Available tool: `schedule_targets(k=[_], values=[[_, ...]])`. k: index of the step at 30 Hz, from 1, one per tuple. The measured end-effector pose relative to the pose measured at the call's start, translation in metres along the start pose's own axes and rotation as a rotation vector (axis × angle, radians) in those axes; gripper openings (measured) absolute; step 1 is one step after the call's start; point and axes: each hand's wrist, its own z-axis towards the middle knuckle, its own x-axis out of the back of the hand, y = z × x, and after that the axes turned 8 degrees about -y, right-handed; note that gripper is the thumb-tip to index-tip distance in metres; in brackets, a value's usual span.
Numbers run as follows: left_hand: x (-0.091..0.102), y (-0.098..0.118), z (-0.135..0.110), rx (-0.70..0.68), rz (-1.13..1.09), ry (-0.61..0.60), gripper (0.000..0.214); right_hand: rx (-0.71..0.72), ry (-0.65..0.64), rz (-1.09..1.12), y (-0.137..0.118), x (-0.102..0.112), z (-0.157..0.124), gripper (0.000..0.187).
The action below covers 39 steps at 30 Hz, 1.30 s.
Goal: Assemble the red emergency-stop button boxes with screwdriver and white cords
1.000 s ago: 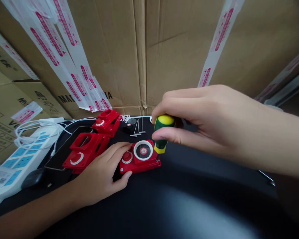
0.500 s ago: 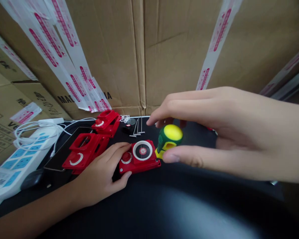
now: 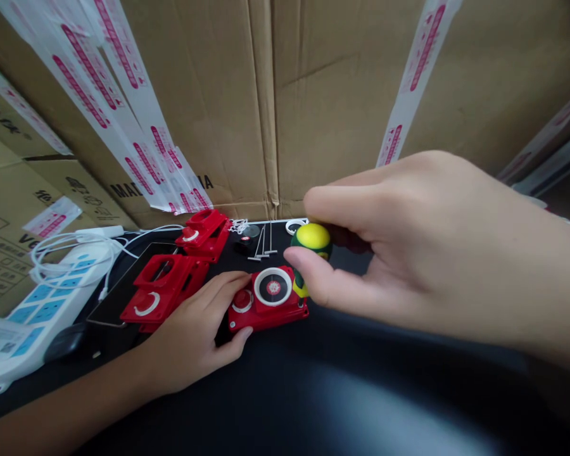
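My left hand grips the left end of a red plastic housing, holding it down on the black table. On the housing sit a white ring around a black disc with a red-and-white emblem, and a red knob beside it. In my right hand is a screwdriver with a green and yellow handle, pinched between thumb and fingers. It stands roughly upright, with its tip at the right edge of the housing, by the corner. My fingers hide part of the handle.
More red housings lie to the left on a dark tray. Behind are thin metal T-shaped pins, a white ring and small white parts. A power strip with cables stands at left; cardboard boxes rise behind.
My right fingers have closed from a looser spread around the screwdriver handle, and the hand has turned. The handle leans slightly more left. My left hand keeps its hold on the red housing.
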Motion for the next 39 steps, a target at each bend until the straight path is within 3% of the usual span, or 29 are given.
schedule_targets(k=[5,9,14,18,23,29,35,39], values=[[0.001,0.0,0.001,-0.005,0.011,0.01,0.062,0.177,-0.055,0.151,0.01,0.002,0.0,0.031],[0.002,0.002,0.001,0.001,0.011,0.006,0.061,0.241,-0.132,0.196,0.021,0.001,0.0,0.016],[0.002,0.002,0.001,0.017,0.014,-0.003,0.06,0.258,-0.176,0.238,0.024,0.001,0.001,0.019],[0.001,0.001,0.001,0.009,0.017,0.001,0.061,0.194,-0.094,0.176,0.017,-0.003,0.003,0.025],[0.001,0.001,-0.001,-0.002,0.017,-0.003,0.062,0.004,0.018,0.015,0.005,-0.011,0.008,0.046],[0.0,0.0,-0.001,0.012,0.003,0.001,0.062,-0.221,0.033,-0.168,0.003,-0.013,0.012,0.062],[0.0,0.001,0.0,0.013,-0.007,0.012,0.061,-0.076,0.027,-0.043,0.005,-0.013,0.007,0.025],[0.002,0.002,0.001,0.007,-0.018,-0.004,0.062,0.121,-0.034,0.142,0.008,-0.009,0.0,0.023]])
